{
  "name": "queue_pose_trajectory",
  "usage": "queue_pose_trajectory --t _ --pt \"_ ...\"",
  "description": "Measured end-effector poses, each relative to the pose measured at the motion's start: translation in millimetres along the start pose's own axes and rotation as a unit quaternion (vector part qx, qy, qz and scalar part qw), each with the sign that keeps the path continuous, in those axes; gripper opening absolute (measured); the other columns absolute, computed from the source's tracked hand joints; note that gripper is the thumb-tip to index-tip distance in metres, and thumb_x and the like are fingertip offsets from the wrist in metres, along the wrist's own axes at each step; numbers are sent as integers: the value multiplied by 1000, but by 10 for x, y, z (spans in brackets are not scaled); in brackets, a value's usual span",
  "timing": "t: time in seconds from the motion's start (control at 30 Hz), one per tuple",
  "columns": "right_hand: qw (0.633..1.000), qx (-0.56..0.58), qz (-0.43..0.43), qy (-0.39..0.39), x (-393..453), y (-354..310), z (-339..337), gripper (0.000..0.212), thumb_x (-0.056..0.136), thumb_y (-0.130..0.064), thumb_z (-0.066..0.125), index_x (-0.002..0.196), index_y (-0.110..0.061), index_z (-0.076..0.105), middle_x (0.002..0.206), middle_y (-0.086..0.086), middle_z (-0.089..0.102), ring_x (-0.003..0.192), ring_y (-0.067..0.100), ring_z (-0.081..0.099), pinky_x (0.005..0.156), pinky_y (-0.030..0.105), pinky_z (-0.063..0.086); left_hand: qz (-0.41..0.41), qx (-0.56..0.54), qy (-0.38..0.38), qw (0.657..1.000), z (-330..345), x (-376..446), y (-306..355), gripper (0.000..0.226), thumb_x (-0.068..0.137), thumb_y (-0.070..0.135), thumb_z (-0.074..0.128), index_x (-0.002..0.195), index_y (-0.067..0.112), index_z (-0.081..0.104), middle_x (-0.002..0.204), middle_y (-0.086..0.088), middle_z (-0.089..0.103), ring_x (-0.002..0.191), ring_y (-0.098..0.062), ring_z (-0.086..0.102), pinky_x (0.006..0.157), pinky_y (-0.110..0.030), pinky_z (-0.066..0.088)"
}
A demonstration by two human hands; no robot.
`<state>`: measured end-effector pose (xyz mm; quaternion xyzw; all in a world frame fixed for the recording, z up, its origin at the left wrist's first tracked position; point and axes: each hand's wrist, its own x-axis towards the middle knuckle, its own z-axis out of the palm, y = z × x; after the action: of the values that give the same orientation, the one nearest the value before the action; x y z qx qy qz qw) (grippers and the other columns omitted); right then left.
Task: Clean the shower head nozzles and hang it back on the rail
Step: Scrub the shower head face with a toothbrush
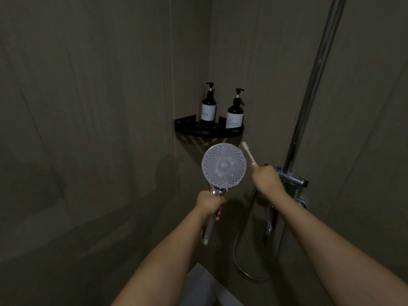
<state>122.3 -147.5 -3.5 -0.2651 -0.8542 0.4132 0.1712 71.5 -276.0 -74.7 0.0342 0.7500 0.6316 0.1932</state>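
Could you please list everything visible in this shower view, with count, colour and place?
shower head: one, pale round face, chrome handle, held up at centre
toothbrush: one, white, just right of the shower head
pump bottles: two, dark with white labels, on the corner shelf
corner shelf: one, black, in the wall corner
rail: one, chrome, upright at right
mixer valve: one, chrome, at the rail's foot
hose: one, chrome, looping below the valve
hands: left hand grips the handle; right hand holds the toothbrush
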Motion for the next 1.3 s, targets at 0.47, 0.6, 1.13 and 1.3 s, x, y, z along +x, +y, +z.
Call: queue_pose_trajectory --t 0.47,0.6,1.13,1.3 --pt "992 -110 -30 -51 -93 -85 86 37 100 -34 34 100 -8 60 90 14 61 67 20 56 57 29 44 7 8 -14 1000 34 -50 51 33 80 -5 56 51 6 44 27 0 39 21 -10 36 29 -16 34" --pt "996 -36 -46 -61 -39 -103 -29 47 97 -43 38 87 -4 63 74 10 60 70 25 58 65 32 47 4 7 -8 1000 43 -60 46 30 79 -5 56 54 7 44 28 0 39 22 -10 36 30 -16 34" --pt "996 -70 -28 -45 -154 107 -32 43 99 -37 37 81 -6 62 67 7 54 71 24 59 54 26 37 -6 -9 -1 1000 32 -9 34 31 80 -4 55 54 8 42 27 2 38 21 -9 35 31 -15 32" --pt "989 -138 -13 -52 -168 158 42 43 99 -40 35 87 -9 62 68 2 52 62 17 54 55 26 39 -3 -13 -12 1000 72 -32 75 33 80 -4 56 51 7 43 26 1 37 22 -10 34 32 -14 32"
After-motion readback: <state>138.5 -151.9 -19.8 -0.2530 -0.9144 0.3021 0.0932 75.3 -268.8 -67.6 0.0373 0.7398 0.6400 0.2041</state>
